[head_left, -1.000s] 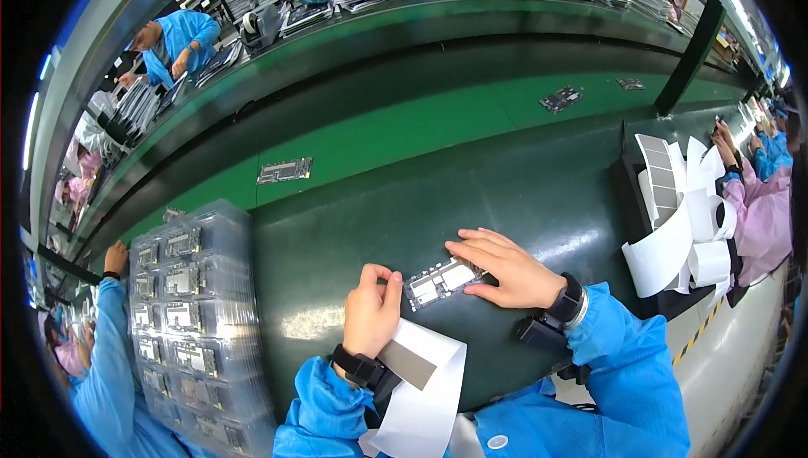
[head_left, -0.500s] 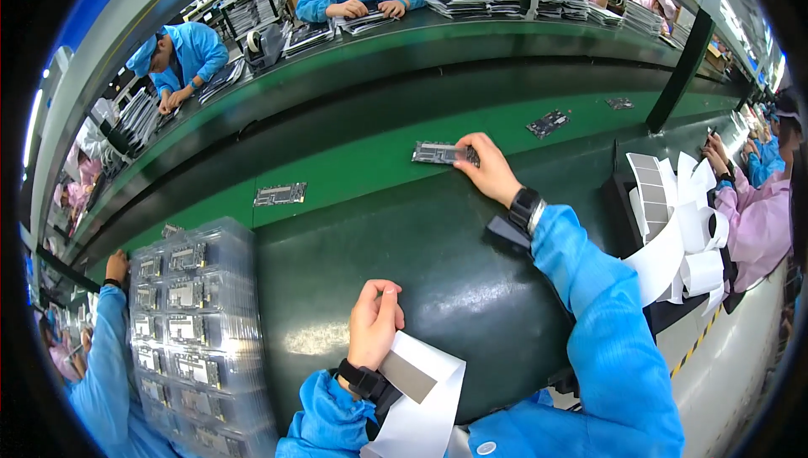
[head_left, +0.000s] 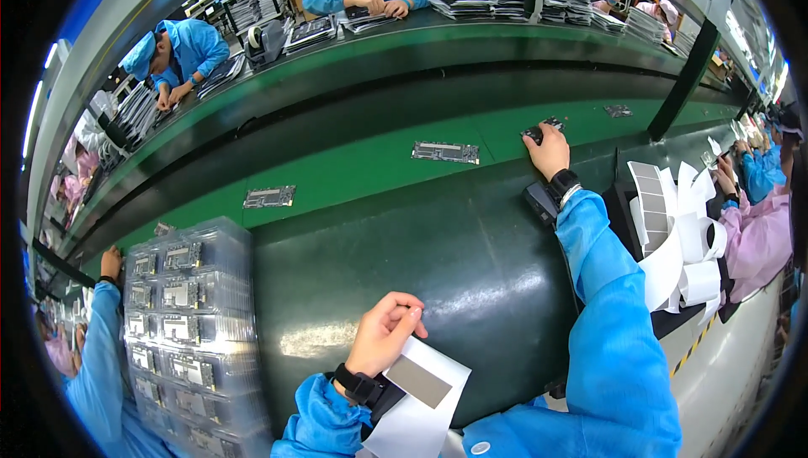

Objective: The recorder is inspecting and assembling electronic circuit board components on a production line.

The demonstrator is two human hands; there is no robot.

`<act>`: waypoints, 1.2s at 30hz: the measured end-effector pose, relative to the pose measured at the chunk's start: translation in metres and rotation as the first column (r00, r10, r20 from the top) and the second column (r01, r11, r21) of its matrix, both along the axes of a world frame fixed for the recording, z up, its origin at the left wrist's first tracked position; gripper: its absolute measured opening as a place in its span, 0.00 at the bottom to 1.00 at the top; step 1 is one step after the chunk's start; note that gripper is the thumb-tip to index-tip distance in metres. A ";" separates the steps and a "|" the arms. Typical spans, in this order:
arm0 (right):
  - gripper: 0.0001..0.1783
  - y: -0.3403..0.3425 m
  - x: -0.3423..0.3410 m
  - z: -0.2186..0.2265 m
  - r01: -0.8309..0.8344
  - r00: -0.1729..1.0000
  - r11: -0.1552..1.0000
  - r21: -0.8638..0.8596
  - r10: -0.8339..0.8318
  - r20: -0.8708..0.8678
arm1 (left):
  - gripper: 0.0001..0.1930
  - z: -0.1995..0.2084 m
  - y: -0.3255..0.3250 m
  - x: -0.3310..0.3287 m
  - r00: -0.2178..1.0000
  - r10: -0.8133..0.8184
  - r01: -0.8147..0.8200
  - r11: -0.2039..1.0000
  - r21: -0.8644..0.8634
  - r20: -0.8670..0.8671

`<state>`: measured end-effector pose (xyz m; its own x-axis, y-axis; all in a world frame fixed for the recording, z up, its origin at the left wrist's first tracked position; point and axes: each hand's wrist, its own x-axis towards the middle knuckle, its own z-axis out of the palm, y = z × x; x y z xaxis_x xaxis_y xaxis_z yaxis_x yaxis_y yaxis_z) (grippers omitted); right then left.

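Note:
My right hand (head_left: 549,151) reaches far out over the green belt. Its fingers are closed on a dark circuit board (head_left: 534,133), which they partly cover. Left of that hand a circuit board with a grey strip along it (head_left: 446,152) lies flat on the belt, and another board (head_left: 269,196) lies farther left. Close to my body, my left hand (head_left: 386,333) has its fingers curled in. It holds a white backing sheet (head_left: 412,426) with one grey rectangular sticker (head_left: 417,380) on it; the hand hides the sheet's upper left corner.
Clear plastic trays of boards (head_left: 189,323) are stacked at left, beside a co-worker's arm (head_left: 99,332). A black holder at right carries curling white strips with grey stickers (head_left: 652,205). One more board (head_left: 618,111) lies farther along the belt. A dark post (head_left: 686,79) stands beyond.
My right hand has let go of the board with the grey strip and moved right onto the dark board. The leftmost board has shifted slightly left. My left hand still holds the sheet.

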<state>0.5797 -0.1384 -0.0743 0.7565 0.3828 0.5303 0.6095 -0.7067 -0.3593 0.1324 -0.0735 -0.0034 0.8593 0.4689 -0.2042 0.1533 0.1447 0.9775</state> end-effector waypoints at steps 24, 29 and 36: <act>0.15 -0.042 -0.219 0.035 0.094 0.480 0.501 0.860 0.735 -0.480 | 0.13 -0.001 -0.009 -0.003 0.986 -0.166 0.155 0.954 0.257 0.022; 0.12 -0.071 -0.272 0.048 -0.103 0.446 0.725 0.681 0.646 -0.620 | 0.15 -0.001 -0.010 -0.001 0.994 0.038 -0.061 0.969 0.241 0.099; 0.09 -0.072 -0.287 0.063 -0.459 0.874 0.853 0.250 0.484 -0.047 | 0.16 0.004 -0.016 -0.003 0.993 0.075 -0.104 0.928 0.358 0.092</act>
